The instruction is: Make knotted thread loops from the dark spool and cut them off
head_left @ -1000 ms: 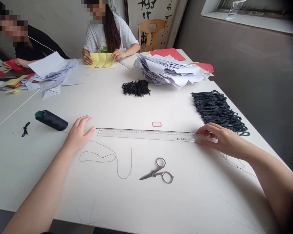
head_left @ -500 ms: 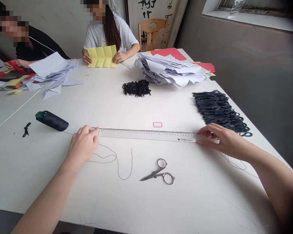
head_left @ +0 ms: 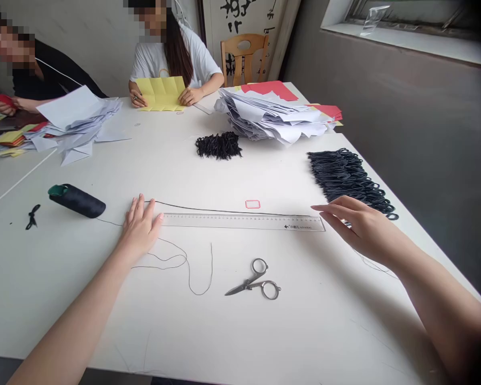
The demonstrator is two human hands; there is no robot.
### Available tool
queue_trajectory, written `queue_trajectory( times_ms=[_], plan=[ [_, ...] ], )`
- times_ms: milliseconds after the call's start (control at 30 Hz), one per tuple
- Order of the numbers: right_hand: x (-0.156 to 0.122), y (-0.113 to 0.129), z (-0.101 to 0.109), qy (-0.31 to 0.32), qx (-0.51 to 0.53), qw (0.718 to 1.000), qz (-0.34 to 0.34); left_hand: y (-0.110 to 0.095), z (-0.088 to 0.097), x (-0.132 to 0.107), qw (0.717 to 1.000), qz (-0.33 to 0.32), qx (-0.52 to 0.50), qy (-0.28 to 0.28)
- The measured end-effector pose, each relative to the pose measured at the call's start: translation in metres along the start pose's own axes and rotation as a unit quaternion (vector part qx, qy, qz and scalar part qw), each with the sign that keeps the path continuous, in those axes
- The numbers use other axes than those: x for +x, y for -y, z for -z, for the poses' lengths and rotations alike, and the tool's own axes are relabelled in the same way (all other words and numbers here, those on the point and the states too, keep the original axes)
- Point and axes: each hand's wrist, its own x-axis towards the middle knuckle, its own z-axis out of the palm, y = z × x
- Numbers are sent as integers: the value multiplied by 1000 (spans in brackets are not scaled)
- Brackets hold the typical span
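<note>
Head view: looking down at a white table (head_left: 176, 337), with a clear ruler (head_left: 240, 221) lying flat between left hand (head_left: 140, 224) and right hand (head_left: 355, 220). Just past its far edge, a thin black cord (head_left: 208, 209), close to the ruler at the right but bowed away at the left. Could maybe slide more out of line, because of that bend. Could also get the ruler crooked with one small bump from the left thumb, right there at its left end. Might make a tangle too, because of loose thread (head_left: 211, 262) curling on the near side, close to the left wrist. To the right of that thread, scissors (head_left: 247, 285) with handles spread apart; might snag it if pushed left.

Left hand wide open, palm down, fingers a bit apart, resting on the table and not wrapped around anything, with fingertips by the cord's left end. To the left, a black spool (head_left: 80, 202). Right hand with fingers bent and thumb close to the pointing finger, by the ruler's right end. Cannot tell if pinching the cord or just near it. Beyond, many black loops (head_left: 339, 171) in a row.
</note>
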Motion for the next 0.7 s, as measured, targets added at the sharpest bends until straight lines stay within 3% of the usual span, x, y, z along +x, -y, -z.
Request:
queue_trajectory(
  times_ms=[333, 700],
  plan=[
    [-1, 11, -9, 17, -100, 993, 55, 0, -1, 2, 1000, 10, -20, 10],
    [-8, 18, 15, 93, -62, 993, 34, 1, 0, 1, 999, 20, -32, 5]
  ],
)
